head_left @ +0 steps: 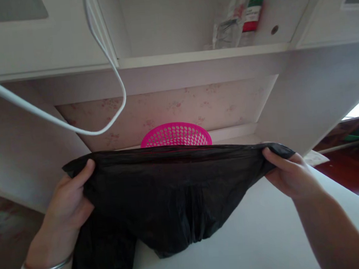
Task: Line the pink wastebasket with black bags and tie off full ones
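Note:
A black plastic garbage bag [171,193] is stretched sideways between my two hands, its top edge pulled taut. My left hand [71,197] pinches the left corner, thumb on the near side. At the right corner, my right hand [290,173] grips the edge in the same way. The bag's lower part hangs in folds, and a loose length of it drops down beside my left forearm. Behind the bag stands a pink perforated basket [176,134]; only its upper rim and part of its wall show, the rest being hidden.
Below lies a white tabletop [237,237]. A white shelf [173,59] overhead holds a clear plastic package [229,31] and a red-and-green container [252,12]. A white cable [122,97] loops down at the left. Flowered wallpaper [177,105] covers the back.

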Demonstrator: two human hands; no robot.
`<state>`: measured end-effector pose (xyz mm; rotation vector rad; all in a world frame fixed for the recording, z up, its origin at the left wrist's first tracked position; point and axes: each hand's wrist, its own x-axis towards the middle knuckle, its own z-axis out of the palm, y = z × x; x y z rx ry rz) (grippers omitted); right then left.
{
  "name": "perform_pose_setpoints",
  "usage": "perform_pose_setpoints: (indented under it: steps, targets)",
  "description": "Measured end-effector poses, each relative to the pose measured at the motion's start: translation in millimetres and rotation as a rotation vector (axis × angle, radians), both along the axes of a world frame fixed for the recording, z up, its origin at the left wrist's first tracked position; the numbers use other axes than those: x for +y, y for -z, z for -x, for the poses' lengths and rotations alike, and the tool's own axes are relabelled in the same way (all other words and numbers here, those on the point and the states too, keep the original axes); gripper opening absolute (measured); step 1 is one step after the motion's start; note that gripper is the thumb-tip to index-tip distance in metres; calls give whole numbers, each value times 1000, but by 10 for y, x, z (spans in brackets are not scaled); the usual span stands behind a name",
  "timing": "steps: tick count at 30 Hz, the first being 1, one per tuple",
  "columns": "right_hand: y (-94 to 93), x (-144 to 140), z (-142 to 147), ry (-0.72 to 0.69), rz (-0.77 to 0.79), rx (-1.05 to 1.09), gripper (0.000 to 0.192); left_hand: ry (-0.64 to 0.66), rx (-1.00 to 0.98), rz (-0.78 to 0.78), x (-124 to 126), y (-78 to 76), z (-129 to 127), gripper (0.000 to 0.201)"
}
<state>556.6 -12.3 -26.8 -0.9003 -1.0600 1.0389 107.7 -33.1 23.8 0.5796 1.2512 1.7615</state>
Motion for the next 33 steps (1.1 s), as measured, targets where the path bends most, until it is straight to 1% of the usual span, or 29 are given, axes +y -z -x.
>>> perform_pose_setpoints:
  steps: [4, 6, 8, 10, 13, 15, 16, 17, 18, 19, 20, 21, 22, 23, 24, 25, 27, 29, 31, 33]
  targets:
    - [-58, -43, -85, 4, -38, 48, 28, 7, 34, -46, -19, -2, 95, 40]
    - [-100, -53, -101, 17, -38, 85, 27, 21, 46, -110, -31, 10, 141, 52]
    - [-145, -56, -105, 41, -36, 115, 25, 25, 59, -174, -41, 0, 160, 58]
    - [-179, -53, -109, 66, -36, 126, 25, 9, 76, -213, -43, -37, 152, 57]
    - [-195, -45, -131, 92, -41, 131, 24, -53, 107, -268, -32, -89, 144, 46]
    - [-174, -40, -143, 105, -67, 135, 23, -83, 134, -321, -19, -62, 184, 41]
    - [-150, -38, -142, 98, -92, 130, 28, -68, 144, -352, -14, -19, 218, 46]
    - [-115, -36, -133, 73, -120, 116, 39, -16, 152, -377, -12, 45, 258, 58]
    - [-70, -34, -114, 30, -142, 92, 53, 65, 158, -392, -12, 127, 295, 75]
    - [-15, -32, -86, -25, -152, 63, 68, 165, 168, -388, -15, 219, 325, 90]
    - [48, -29, -50, -86, -149, 36, 82, 263, 181, -365, -21, 314, 342, 100]
    - [113, -25, -9, -146, -130, 20, 91, 336, 193, -327, -28, 403, 345, 103]
    - [176, -19, 35, -195, -102, 20, 96, 373, 200, -278, -35, 476, 332, 99]
    - [232, -12, 76, -229, -72, 33, 95, 368, 200, -231, -41, 524, 307, 88]
    - [277, -4, 111, -250, -41, 50, 90, 334, 193, -191, -46, 543, 271, 76]
    - [308, 5, 136, -262, -11, 62, 82, 292, 179, -160, -49, 530, 230, 67]
    - [325, 23, 155, -248, 45, 54, 58, 255, 153, -126, -52, 426, 143, 60]
    - [292, 35, 143, -199, 78, 18, 38, 285, 131, -119, -51, 274, 58, 61]
    - [236, 37, 136, -155, 73, 0, 34, 291, 82, -130, -47, 158, -33, 59]
    - [187, 30, 171, -150, 39, 13, 39, 209, 19, -193, -44, 135, -146, 49]
